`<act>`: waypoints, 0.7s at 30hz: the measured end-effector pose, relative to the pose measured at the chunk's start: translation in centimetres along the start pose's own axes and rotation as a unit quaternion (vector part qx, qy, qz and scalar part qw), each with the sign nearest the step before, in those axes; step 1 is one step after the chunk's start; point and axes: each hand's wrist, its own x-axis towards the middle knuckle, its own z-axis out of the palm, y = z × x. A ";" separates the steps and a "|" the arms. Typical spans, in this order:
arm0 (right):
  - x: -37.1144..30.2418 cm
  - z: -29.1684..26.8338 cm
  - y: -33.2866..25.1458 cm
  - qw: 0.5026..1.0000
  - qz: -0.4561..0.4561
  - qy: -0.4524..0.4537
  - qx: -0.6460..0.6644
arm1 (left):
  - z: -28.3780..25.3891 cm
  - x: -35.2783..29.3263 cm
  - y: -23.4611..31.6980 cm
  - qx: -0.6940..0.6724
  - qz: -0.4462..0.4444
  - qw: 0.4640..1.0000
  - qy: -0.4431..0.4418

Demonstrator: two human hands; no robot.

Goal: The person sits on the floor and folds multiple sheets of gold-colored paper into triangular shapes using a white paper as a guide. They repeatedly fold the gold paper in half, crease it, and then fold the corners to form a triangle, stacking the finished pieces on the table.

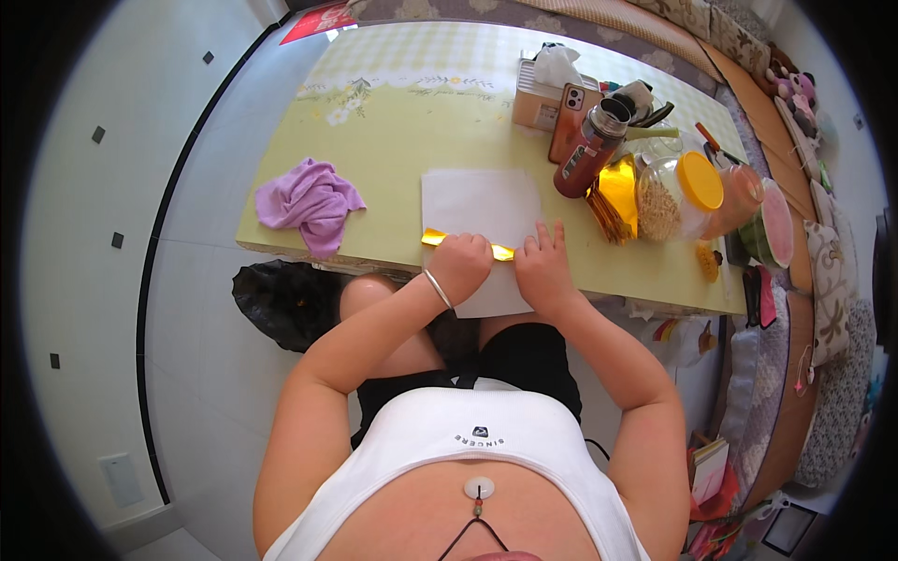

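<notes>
A narrow strip of shiny gold foil paper (433, 237), folded or rolled, lies across a white sheet of paper (468, 198) at the table's near edge. My left hand (461, 268) is closed over the middle of the strip, with the fingers bent down onto it. My right hand (544, 271) rests at the strip's right end, its fingers stretched out over the sheet and the thumb side touching the foil. The lower part of the sheet hangs over the edge toward my lap. My fingers hide part of the strip.
A purple cloth (311, 204) lies crumpled at the left. On the right stand a dark red thermos (589, 154), a phone (571, 122), a tissue box (538, 98), a stack of gold foil sheets (617, 196), a yellow-lidded jar (669, 201) and a cut watermelon (774, 224).
</notes>
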 end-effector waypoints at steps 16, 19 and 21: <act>-1.3 -1.2 3.3 0.964 -0.051 0.101 0.241 | -0.2 1.1 -10.0 -0.677 -0.162 0.705 -0.135; -1.0 -0.8 1.5 0.977 -0.051 0.095 0.184 | -2.0 2.0 -8.0 -0.338 -0.030 0.940 -0.045; -0.4 -1.5 0.0 0.983 -0.031 0.082 0.159 | -4.6 1.5 -6.0 -0.331 0.009 0.942 -0.064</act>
